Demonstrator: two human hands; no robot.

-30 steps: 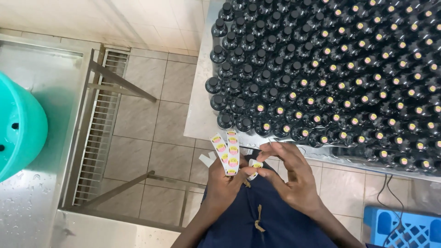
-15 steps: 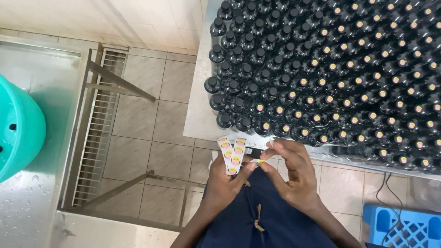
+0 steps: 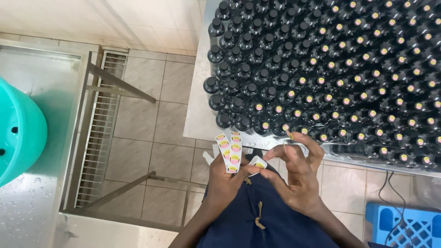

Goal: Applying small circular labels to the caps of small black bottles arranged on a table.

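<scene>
Since the earlier frames, the right hand (image 3: 294,177) has opened its outer fingers into a fan above the belly, while its thumb and forefinger pinch a single round sticker (image 3: 258,163) that now lies flatter, face up. That sticker sits just right of the left hand (image 3: 226,180), touching its thumb tip, which suggests it is at the point of coming free of the backing. The left hand is clenched on two sticker strips (image 3: 229,152), held side by side below the near edge of the counter (image 3: 198,115). Each strip's long axis runs up and slightly left, free ends pointing toward the dark bottles (image 3: 285,78) massed on the counter. Many bottle caps already carry a coloured dot; the nearest left rows show bare black caps. A turquoise tub (image 3: 18,133) stands well apart at left.
</scene>
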